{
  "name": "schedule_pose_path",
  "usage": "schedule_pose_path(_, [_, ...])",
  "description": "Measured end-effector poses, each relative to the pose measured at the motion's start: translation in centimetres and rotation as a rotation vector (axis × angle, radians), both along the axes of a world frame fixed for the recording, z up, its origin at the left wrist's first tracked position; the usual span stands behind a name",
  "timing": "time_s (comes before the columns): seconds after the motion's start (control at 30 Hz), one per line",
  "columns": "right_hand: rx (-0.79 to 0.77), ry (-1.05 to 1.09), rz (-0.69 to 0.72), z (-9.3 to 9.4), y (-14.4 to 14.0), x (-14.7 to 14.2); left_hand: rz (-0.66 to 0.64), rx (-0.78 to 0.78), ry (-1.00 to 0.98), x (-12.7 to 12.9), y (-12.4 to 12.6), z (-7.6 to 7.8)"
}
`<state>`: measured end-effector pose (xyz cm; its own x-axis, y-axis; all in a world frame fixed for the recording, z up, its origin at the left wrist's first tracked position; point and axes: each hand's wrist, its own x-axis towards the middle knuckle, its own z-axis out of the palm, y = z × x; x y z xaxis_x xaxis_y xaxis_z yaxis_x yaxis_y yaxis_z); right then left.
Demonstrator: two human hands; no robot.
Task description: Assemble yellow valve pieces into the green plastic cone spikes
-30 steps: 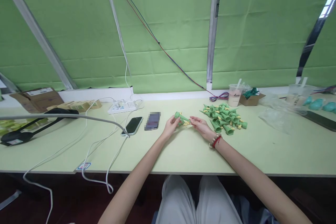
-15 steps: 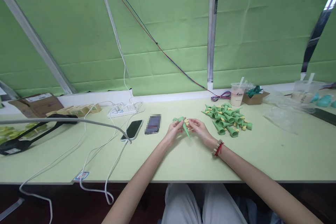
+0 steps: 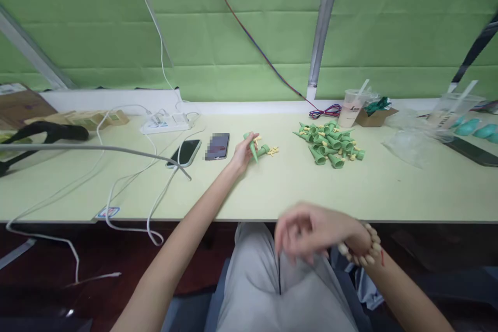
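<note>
My left hand (image 3: 241,152) rests on the pale green table (image 3: 272,192) and grips a green cone-shaped plastic piece (image 3: 253,148), point down. A second green piece with a yellow end (image 3: 266,150) lies just right of it on the table. My right hand (image 3: 311,232) is blurred, off the table and above my lap, fingers loosely curled with nothing visible in them. A beaded bracelet sits on that wrist. A pile of several green cones with yellow parts (image 3: 330,143) lies further right on the table.
Two phones (image 3: 217,146) lie left of my left hand, beside a white power strip (image 3: 166,122) with trailing cables. A plastic cup with straw (image 3: 351,108), a small cardboard box (image 3: 375,114) and clear bags (image 3: 412,137) stand at the back right. A black stand (image 3: 42,134) is far left.
My right hand has left the green piece and dropped from the table down over my lap. My left hand keeps hold of a cone. The camera has tilted downward.
</note>
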<state>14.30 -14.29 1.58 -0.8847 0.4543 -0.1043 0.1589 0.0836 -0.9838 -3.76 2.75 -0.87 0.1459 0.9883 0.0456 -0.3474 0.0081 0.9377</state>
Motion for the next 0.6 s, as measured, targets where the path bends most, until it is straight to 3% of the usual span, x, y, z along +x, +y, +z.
schedule_pose_path(0.07, [-0.195,-0.213,0.396,-4.1,-2.4,0.1,-0.017,0.001,-0.023,-0.1,0.2,-0.1])
schedule_pose_path(0.1, [-0.186,-0.321,0.424,-6.8,-3.1,0.0,-0.016,-0.004,-0.037,-0.1,0.3,-0.1])
schedule_pose_path(0.13, [-0.055,-0.445,0.271,-9.7,-3.5,0.0,-0.013,-0.014,-0.046,-0.1,0.4,-0.1])
schedule_pose_path(0.2, [0.389,-0.681,-0.230,-15.2,-3.4,0.1,-0.021,-0.019,-0.063,-0.3,0.6,-0.2])
schedule_pose_path(0.3, [0.579,-0.712,-0.429,-20.7,-1.6,0.9,-0.035,-0.050,-0.071,-0.7,0.9,-0.3])
schedule_pose_path(0.37, [0.643,-0.774,-0.723,-22.4,0.0,1.8,-0.040,-0.072,-0.084,-1.0,1.1,-0.4])
schedule_pose_path(0.43, [0.502,-0.842,-1.010,-23.0,1.3,2.6,-0.045,-0.072,-0.108,-1.3,1.2,-0.4])
schedule_pose_path(0.6, [0.393,-0.756,-1.067,-23.6,0.7,4.1,-0.021,-0.041,-0.126,-1.7,1.5,-0.5])
